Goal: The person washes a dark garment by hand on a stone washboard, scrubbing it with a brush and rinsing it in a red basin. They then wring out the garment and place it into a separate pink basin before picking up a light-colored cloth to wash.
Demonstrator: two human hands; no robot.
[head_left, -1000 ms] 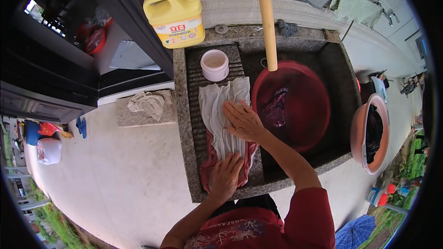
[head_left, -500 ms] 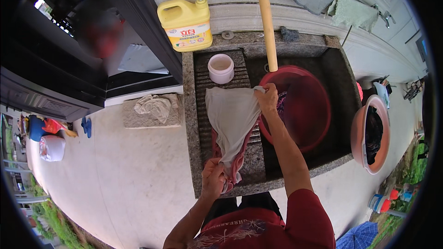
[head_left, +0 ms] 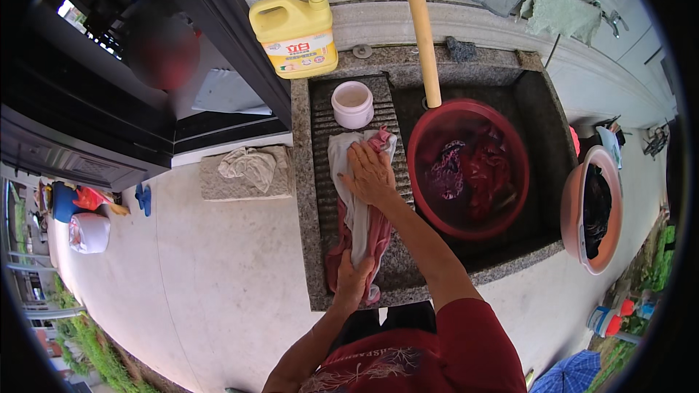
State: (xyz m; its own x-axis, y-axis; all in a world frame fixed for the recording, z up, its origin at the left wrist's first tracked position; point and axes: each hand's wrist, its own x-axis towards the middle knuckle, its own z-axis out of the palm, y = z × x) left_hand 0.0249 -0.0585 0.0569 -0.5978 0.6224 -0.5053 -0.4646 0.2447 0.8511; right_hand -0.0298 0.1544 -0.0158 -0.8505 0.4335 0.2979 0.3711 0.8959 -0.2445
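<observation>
A white and dusty-red garment (head_left: pixel 357 216) lies stretched lengthwise over the ribbed washboard (head_left: pixel 321 118) of a stone sink. My right hand (head_left: pixel 370 175) presses flat on its far part, palm down and fingers extended. At the near end my left hand (head_left: pixel 353 282) grips the same cloth, fingers partly hidden. Just beyond the garment stands a round white tub (head_left: pixel 352 105), open at the top. To the right, in the basin, sits a red washtub (head_left: pixel 416 196) with dark red and purple patterned clothes (head_left: pixel 480 175) in water.
A yellow pump jug (head_left: pixel 297 40) stands at the sink's far left corner. A wooden pole (head_left: pixel 421 36) slants down to the red tub's far rim. Right of the sink is a pink basin (head_left: pixel 574 207) holding dark clothes. A cloth-topped stone block (head_left: pixel 218 188) lies left.
My right hand has let go of the raised far edge and now lies flat on the garment. The cloth has gathered into a narrower strip, showing red at its far end.
</observation>
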